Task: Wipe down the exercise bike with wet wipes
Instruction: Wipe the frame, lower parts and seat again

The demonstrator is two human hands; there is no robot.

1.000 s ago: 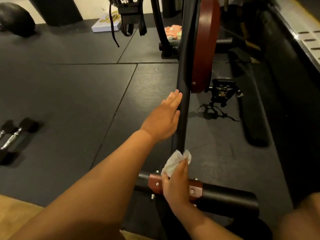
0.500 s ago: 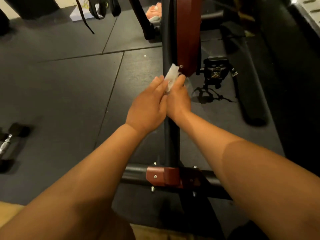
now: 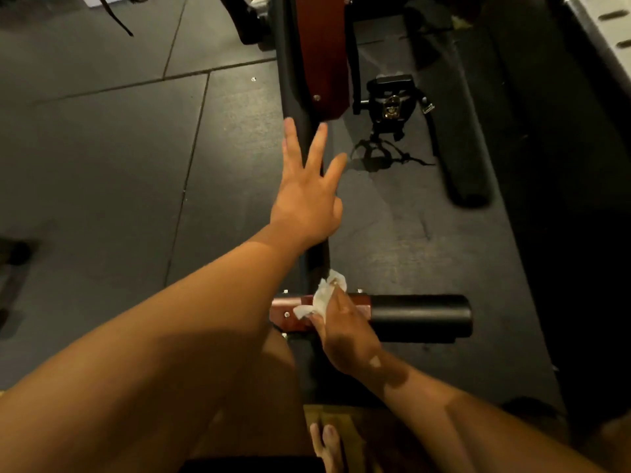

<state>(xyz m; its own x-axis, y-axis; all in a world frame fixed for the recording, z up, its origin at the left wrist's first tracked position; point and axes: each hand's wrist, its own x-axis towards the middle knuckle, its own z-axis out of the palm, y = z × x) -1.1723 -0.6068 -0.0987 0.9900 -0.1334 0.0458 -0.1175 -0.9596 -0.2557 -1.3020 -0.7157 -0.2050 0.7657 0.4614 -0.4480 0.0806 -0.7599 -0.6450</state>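
- Head view: left hand (image 3: 307, 203) is spread wide, fingers straight, over the black frame tube (image 3: 293, 93) of the exercise bike (image 3: 322, 52).
- Right hand (image 3: 346, 336) pinches a crumpled white wet wipe (image 3: 319, 300) against the red bracket (image 3: 358, 303) on the stabiliser bar (image 3: 421, 317).
- Pedal (image 3: 392, 97) hangs right of the tube.

At 0.5 s ago both hands met high on the frame tube (image 3: 293, 97), just below the red cover (image 3: 321, 56), with the wet wipe (image 3: 322, 297) between them. Now the right hand (image 3: 345, 332) is back down the tube, pinching the bunched wipe against the red bracket (image 3: 283, 310) on the stabiliser bar (image 3: 420, 315), much as at 1.0 s ago. The left hand (image 3: 307, 199) has parted from the right, and its fingers are now spread straight over the tube instead of held together.
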